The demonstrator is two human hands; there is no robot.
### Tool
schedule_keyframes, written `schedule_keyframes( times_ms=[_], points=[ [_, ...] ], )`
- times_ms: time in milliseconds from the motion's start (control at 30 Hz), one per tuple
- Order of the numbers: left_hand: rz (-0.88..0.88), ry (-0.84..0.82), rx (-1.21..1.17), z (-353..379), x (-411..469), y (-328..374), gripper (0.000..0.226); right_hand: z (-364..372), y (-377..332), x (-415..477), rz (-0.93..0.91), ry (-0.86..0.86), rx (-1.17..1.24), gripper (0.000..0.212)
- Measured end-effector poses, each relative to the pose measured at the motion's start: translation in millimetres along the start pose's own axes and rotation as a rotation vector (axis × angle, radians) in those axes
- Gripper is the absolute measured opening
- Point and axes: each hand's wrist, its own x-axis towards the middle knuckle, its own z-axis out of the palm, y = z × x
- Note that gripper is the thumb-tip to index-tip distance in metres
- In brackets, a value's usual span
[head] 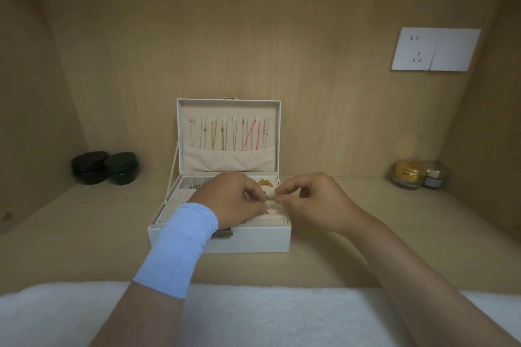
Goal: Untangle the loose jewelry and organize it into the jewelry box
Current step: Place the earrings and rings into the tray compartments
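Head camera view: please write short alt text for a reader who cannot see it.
A left hand and right hand pinch a small item between them over an open white jewelry box on a wooden shelf. Necklaces hang inside its raised lid; jars stand at both sides.

I find bare wooden table (70, 234) left and right of the open white jewelry box (253, 241); two dark round cases (93, 166) crowd the left corner, glass jars (408, 176) the right.
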Motion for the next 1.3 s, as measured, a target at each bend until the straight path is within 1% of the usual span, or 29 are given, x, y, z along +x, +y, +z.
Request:
schedule_keyframes(
  times_ms=[100,200,267,400,500,567,633,733,867,933,1067,1167,1300],
  points=[
    [0.045,0.095,-0.115,7,2,12,0.006,-39,19,3,0.08,0.089,-0.083,0.006],
    [0.116,0.124,-0.124,20,12,28,0.007,-78,49,-1,0.202,0.057,-0.282,0.01],
    [0.172,0.117,-0.071,29,23,43,0.008,-96,68,-5,0.281,0.023,-0.337,0.011],
    [0.213,0.008,0.031,51,49,76,0.013,-106,88,-10,0.39,-0.112,-0.347,0.008],
    [0.186,-0.096,0.083,73,74,92,0.018,-106,97,-11,0.433,-0.149,-0.356,0.017],
    [0.146,-0.13,0.11,87,89,94,0.021,-103,101,-10,0.458,-0.159,-0.357,0.015],
    [0.108,-0.126,0.13,101,104,92,0.026,-101,101,-9,0.469,-0.156,-0.351,0.012],
    [0.067,-0.136,0.162,114,119,93,0.031,-97,103,-6,0.48,-0.139,-0.358,0.015],
    [0.058,-0.254,0.213,125,132,101,0.032,-93,106,-6,0.46,-0.136,-0.331,0.006],
    [0.047,-0.287,0.23,129,134,103,0.03,-91,108,-6,0.436,-0.12,-0.291,0.005],
    [0.022,-0.299,0.223,133,136,101,0.02,-89,112,-4,0.415,-0.047,-0.23,0.005],
    [0.011,-0.274,0.208,133,137,97,0.015,-88,113,-4,0.395,-0.003,-0.227,0.008],
    [0.034,-0.245,0.196,128,134,93,0.011,-84,111,-3,0.387,0.008,-0.176,0.012]
  ],
)
